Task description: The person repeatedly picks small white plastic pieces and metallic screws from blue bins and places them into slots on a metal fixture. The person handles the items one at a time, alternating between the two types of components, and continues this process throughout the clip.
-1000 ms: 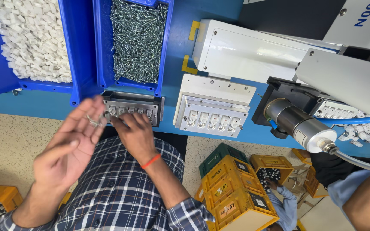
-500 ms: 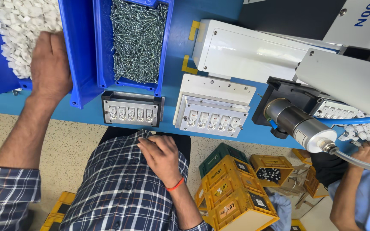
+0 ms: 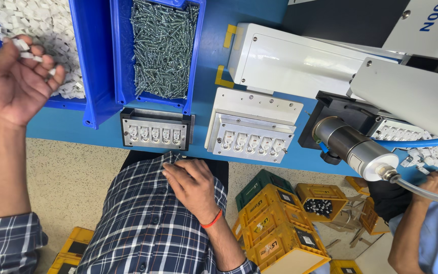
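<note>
My left hand (image 3: 11,86) is raised at the left, just off the blue bin (image 3: 78,66) of small white plastic parts (image 3: 51,25). Its fingers are curled on a few of those white parts at the fingertips. My right hand (image 3: 193,185), with an orange band on the wrist, lies palm down on my checked shirt (image 3: 148,228), just below the table edge; nothing shows in it. Right above it on the blue table sits a small dark fixture (image 3: 154,133) with a row of metal slots. It is apart from both hands.
A second blue bin (image 3: 118,76) holds several screws (image 3: 163,45). Right of the dark fixture are a pale fixture (image 3: 252,127), a white machine housing (image 3: 300,61) and a metal cylinder with a hose (image 3: 353,147). Another person's hand (image 3: 434,182) works at far right. Yellow crates (image 3: 275,233) stand on the floor.
My left hand has come out of the white-parts bin, turned palm up with parts in its fingers. A second ago both hands were at the dark fixture; the right has dropped onto my shirt.
</note>
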